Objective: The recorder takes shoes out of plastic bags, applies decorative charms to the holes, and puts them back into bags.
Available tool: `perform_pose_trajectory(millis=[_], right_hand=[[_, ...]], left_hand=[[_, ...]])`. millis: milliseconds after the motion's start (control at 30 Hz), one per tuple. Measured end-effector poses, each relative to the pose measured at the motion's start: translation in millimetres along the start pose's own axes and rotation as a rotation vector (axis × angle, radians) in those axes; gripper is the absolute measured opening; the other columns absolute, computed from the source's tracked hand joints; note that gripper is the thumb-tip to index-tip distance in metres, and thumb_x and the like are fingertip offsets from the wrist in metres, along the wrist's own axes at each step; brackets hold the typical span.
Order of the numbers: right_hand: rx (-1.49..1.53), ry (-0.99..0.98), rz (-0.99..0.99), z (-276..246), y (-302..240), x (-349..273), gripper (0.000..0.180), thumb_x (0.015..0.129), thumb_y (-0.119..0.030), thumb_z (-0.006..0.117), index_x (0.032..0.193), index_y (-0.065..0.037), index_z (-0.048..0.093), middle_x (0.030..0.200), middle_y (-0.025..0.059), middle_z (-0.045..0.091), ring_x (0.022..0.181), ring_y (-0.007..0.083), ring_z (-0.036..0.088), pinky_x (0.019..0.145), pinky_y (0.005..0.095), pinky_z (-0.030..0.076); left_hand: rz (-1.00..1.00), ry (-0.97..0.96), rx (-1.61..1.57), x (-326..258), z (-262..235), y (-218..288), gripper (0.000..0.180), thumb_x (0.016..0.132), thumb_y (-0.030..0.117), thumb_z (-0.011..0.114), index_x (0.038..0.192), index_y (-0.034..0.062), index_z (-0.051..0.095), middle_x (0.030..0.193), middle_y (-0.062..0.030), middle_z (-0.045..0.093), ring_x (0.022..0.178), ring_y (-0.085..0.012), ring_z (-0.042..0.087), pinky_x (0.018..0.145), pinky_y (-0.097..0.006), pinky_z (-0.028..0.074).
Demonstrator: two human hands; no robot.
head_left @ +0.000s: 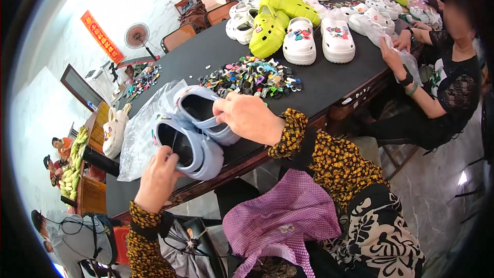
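A pair of light blue clogs stands side by side at the table's near edge, heels toward me. My left hand (158,179) pinches the side rim of the left clog (210,160) between thumb and fingers. The right clog (193,98) is gripped at its inner rim by my right hand (251,117), whose fingertips curl over the edge. Coloured charms show on the outer side of the left clog. A clear plastic bag (135,150) lies flattened under and beside the pair. Beyond them spreads a heap of small colourful shoe charms (252,76).
White clogs with charms (299,41) and lime green clogs (268,31) stand farther back on the black table (329,85). A white clog (114,131) sits at the left. A co-worker (447,87) handles plastic-wrapped shoes on the right. A fan (137,37) stands behind.
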State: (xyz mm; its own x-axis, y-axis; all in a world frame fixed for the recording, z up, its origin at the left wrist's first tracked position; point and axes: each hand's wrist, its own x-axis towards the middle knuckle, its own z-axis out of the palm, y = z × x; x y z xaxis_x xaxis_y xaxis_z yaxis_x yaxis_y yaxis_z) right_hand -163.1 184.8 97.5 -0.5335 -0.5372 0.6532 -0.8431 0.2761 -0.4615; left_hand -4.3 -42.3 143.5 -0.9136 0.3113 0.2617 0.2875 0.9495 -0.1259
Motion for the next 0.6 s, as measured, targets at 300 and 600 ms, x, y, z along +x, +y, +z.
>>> perform_pose_trajectory(millis=[300,600], right_hand=[[0.153,-0.059,-0.002,11,-36,-26,0.011,0.086,-0.016,0.057,0.096,-0.011,0.060,0.089,0.0155,0.057,0.076,0.0346,0.061,0.069,0.0411,0.050],[0.393,-0.223,-0.058,25,-64,-40,0.022,0.084,-0.013,0.059,0.105,-0.007,0.059,0.095,0.0185,0.052,0.086,0.0357,0.058,0.078,0.0420,0.050]], left_hand=[[-0.035,0.048,-0.029,-13,6,-40,0.035,0.074,-0.006,0.053,0.108,-0.0002,0.056,0.125,-0.0175,0.051,0.108,-0.0349,0.052,0.092,-0.041,0.043],[-0.326,-0.012,-0.310,22,12,-26,0.039,0.090,0.030,0.059,0.109,-0.0039,0.057,0.086,-0.0213,0.064,0.085,-0.0396,0.060,0.073,-0.043,0.046]])
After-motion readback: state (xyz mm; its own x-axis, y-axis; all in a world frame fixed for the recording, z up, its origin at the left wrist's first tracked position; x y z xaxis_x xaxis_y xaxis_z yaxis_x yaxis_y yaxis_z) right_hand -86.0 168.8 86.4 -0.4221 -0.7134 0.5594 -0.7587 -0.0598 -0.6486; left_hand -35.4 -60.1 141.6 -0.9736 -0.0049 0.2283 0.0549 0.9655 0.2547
